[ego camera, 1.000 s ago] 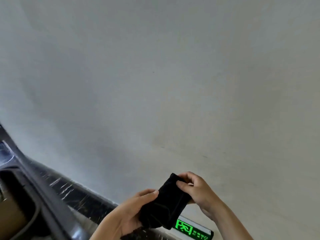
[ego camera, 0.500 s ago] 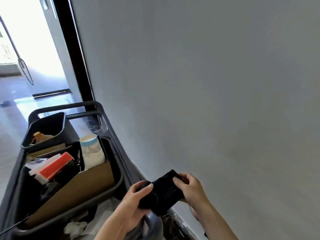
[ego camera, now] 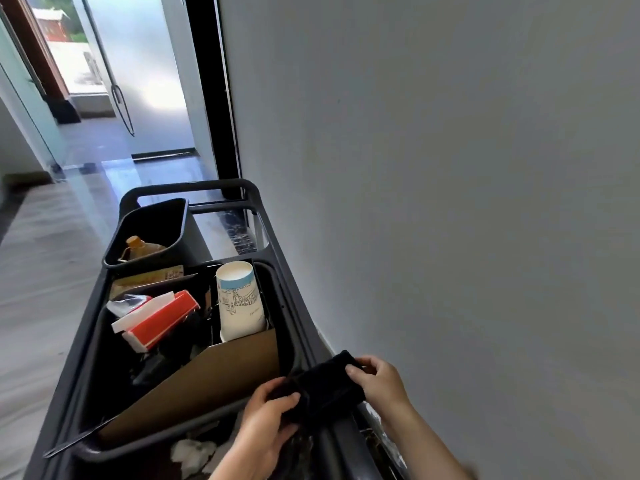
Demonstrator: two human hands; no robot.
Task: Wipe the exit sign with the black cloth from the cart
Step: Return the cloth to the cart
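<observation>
The black cloth (ego camera: 323, 386) is folded and held between both hands over the near right rim of the dark grey cart (ego camera: 291, 306). My left hand (ego camera: 266, 431) grips its lower left end. My right hand (ego camera: 379, 379) pinches its upper right edge with thumb and fingers. The exit sign is out of view.
The cart's bin holds a paper cup (ego camera: 239, 299), a red and white box (ego camera: 157, 320), a brown cardboard sheet (ego camera: 207, 382) and a smaller black bin (ego camera: 152, 226) with a bottle. A grey wall (ego camera: 450, 168) rises on the right. Glass doors (ego camera: 131, 74) stand at the far left.
The view has swung from the wall and the green exit sign down and left to the cart. Both hands keep hold of the cloth, now above the cart's rim.
</observation>
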